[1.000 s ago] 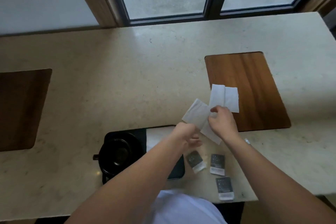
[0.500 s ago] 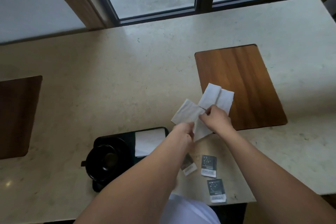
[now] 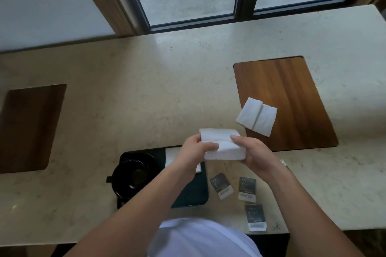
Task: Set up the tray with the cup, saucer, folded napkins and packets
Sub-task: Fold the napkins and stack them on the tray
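Two hands hold one white napkin [image 3: 221, 145] just above the tabletop [image 3: 146, 94], near its front edge. The left hand [image 3: 197, 149] pinches the napkin's left end, thumb on top, and the right hand [image 3: 253, 152] grasps the right end the same way, so each grip is clenched on the napkin. The napkin is folded over and hangs level between them.

A second napkin [image 3: 257, 118], creased down its middle, lies flat on the near left corner of a wooden inlay [image 3: 292, 94] set into the right part of the tabletop, with one corner overhanging onto the stone.

A black tray [image 3: 194, 190] sits at the front edge under the left forearm. On its left side a black cup [image 3: 133, 177] stands on a black saucer [image 3: 146, 156], and a folded white napkin [image 3: 172, 156] lies beside them at the tray's back, partly hidden by the left wrist.

Three dark packets [image 3: 247, 189] lie on the stone just right of the tray, apart from one another. Another wooden inlay [image 3: 29, 125] lies toward the left edge.
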